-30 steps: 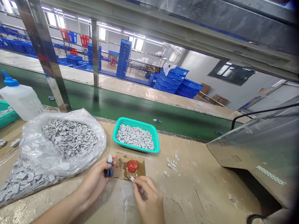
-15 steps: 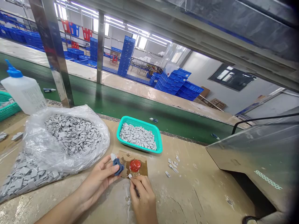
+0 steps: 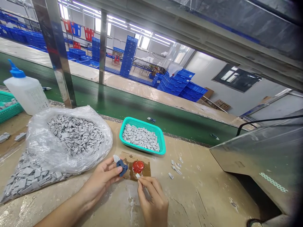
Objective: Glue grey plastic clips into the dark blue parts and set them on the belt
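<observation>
My left hand [image 3: 104,175] is closed around a dark blue plastic part [image 3: 122,167] that has a light grey piece [image 3: 116,158] at its upper end. Between the thumb and fingertips of my right hand [image 3: 152,195] is a small light grey plastic piece [image 3: 137,176], its tip by the lower edge of a red blob [image 3: 138,166]. That glossy blob sits on a brown, wet-looking cardboard square [image 3: 146,171]. Whether the grey piece touches the red substance I cannot tell. Several small grey pieces [image 3: 170,175] lie loose to the right.
Behind the cardboard stands a turquoise basket [image 3: 163,148] of small grey pieces. An open plastic bag [image 3: 38,135] of grey parts and a white bottle [image 3: 26,94] with a blue cap are at left. Beyond runs a green conveyor belt [image 3: 113,101]; a metal box [image 3: 258,151] stands at right.
My right hand has moved slightly right with the grey piece, nearer the red blob's lower edge. My left hand keeps its grip. Parts on the belt have shifted left.
</observation>
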Demonstrator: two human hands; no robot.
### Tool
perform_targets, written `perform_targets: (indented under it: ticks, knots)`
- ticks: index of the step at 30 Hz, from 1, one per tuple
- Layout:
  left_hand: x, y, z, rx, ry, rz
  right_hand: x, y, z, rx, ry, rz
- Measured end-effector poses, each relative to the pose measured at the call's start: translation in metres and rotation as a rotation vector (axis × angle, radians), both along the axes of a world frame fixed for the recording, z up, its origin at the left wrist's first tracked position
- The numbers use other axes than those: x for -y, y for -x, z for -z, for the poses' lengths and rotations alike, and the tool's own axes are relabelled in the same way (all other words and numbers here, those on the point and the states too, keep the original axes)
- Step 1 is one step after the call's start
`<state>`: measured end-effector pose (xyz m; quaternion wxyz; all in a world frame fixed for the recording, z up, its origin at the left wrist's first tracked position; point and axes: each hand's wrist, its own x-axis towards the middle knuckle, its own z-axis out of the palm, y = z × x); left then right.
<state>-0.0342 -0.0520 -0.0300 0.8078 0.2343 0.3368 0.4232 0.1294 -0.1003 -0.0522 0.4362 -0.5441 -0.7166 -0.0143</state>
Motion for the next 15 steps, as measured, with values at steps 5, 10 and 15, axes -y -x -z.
perform_targets:
  ticks: [5,10,15]
  knots:
    - [0.0,0.0,0.004,-0.103,-0.1,0.073,0.002,-0.004,-0.001,-0.009,-0.023,-0.011]
    - [0.004,-0.004,0.003,-0.209,-0.19,0.12,0.002,-0.002,-0.007,-0.186,0.056,-0.008]
    - [0.008,-0.009,0.004,-0.092,-0.165,0.148,0.004,-0.002,-0.021,-0.705,0.21,-0.096]
